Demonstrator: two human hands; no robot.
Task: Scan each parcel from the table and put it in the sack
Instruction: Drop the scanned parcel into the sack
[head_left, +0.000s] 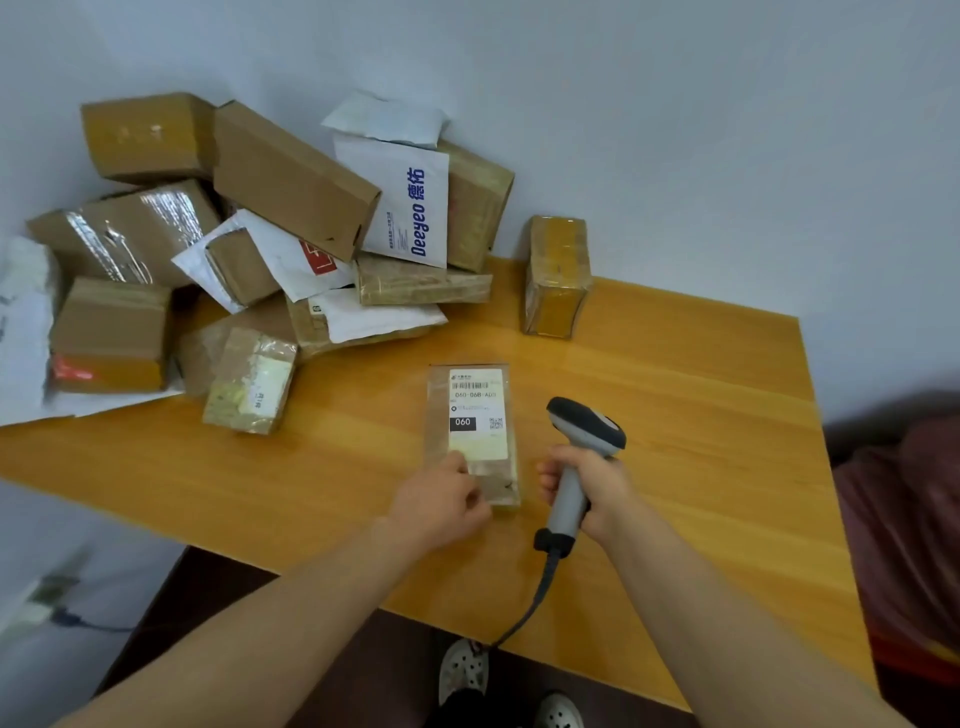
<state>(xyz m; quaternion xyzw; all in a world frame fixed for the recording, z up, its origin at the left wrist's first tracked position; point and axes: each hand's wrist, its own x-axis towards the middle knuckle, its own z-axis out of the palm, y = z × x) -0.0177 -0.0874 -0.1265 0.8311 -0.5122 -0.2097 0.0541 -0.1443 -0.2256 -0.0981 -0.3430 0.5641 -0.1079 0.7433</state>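
**Soft light, plain room**

A glossy honey-coloured wooden table (701, 415) stands against a plain pale grey-blue wall (675, 130), soft light gleaming on its top. A dark brown floor (384, 675) lies below; blurred dark red fabric (904, 519) sits at right.

Labelled parcel (475, 431): small flat brown carton under clear tape, lying flat, its white shipping label with barcode and black "060" block facing up. Scanner (589, 423): grey handheld barcode reader with dark head and trailing cable, just right of the labelled parcel, head tilted over toward it. Upright parcel (557, 275): yellow-brown taped box standing on end, beyond and right of the labelled parcel, well apart. Heap of parcels (291, 182): brown cartons and white mailers, one printed "Deeyeo" in blue, piled beyond and left of the labelled parcel. Worn-label box (252, 382): nearest of the heap, left of the labelled parcel.
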